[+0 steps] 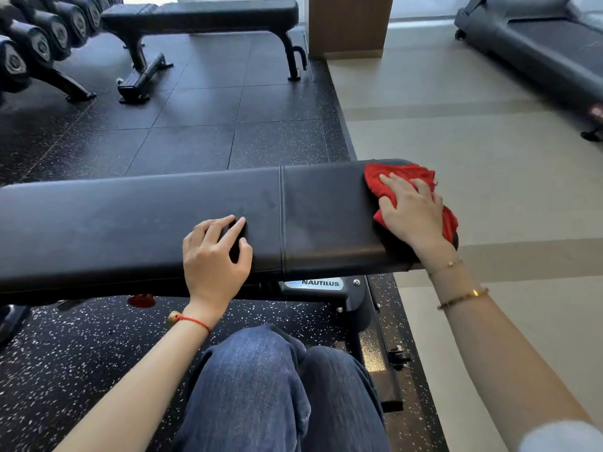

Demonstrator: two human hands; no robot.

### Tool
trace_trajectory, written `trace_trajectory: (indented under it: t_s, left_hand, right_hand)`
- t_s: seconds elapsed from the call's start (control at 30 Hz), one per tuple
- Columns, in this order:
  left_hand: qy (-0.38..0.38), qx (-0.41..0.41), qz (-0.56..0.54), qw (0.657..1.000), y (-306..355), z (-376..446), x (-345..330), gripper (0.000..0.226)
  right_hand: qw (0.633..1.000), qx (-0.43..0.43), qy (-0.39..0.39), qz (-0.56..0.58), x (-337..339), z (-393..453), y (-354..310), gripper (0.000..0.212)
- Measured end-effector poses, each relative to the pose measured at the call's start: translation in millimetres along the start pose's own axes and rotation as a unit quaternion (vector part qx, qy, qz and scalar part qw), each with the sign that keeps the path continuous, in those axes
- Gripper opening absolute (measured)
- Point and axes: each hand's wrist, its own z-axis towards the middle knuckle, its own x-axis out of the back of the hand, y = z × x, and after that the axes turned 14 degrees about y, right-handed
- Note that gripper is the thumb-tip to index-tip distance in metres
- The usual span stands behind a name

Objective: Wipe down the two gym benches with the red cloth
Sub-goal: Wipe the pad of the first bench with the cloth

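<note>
A long black padded bench runs across the middle of the view, right in front of my knees. At its right end lies the red cloth, crumpled, with my right hand pressed flat on top of it. My left hand rests on the bench's near edge around mid-length, fingers spread and holding nothing. A second black bench stands farther back at the top of the view, on the dark floor mats.
A rack of dumbbells lines the upper left. A treadmill sits at the upper right on the pale floor. A brown pillar stands behind the far bench. Dark speckled mat separates the two benches.
</note>
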Motion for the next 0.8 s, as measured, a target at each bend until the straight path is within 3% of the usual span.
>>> trace_trajectory:
  t_s: [0.13, 0.33, 0.43, 0.63, 0.8]
  left_hand:
    - [0.002, -0.005, 0.004, 1.0, 0.4, 0.0, -0.4, 0.033]
    - [0.001, -0.002, 0.005, 1.0, -2.4, -0.5, -2.0, 0.033]
    - [-0.003, -0.004, 0.002, 1.0, -3.2, -0.5, -1.6, 0.034]
    - [-0.002, -0.008, -0.001, 1.0, -4.1, -1.3, -1.6, 0.034]
    - [0.001, -0.006, 0.001, 1.0, -3.0, -0.9, -1.4, 0.034]
  right_hand:
    - [1.0, 0.005, -0.025, -0.007, -14.0, 30.2, -30.8, 0.049]
    - [0.979, 0.193, -0.059, 0.029, -17.9, -22.9, -84.5, 0.051]
    - [0.969, 0.232, -0.064, 0.055, -4.4, -54.5, -76.6, 0.056]
    - [0.99, 0.134, -0.022, 0.045, 11.3, -36.7, -22.8, 0.051]
    - [1.0, 0.021, -0.007, 0.013, -9.1, 10.5, -23.9, 0.047]
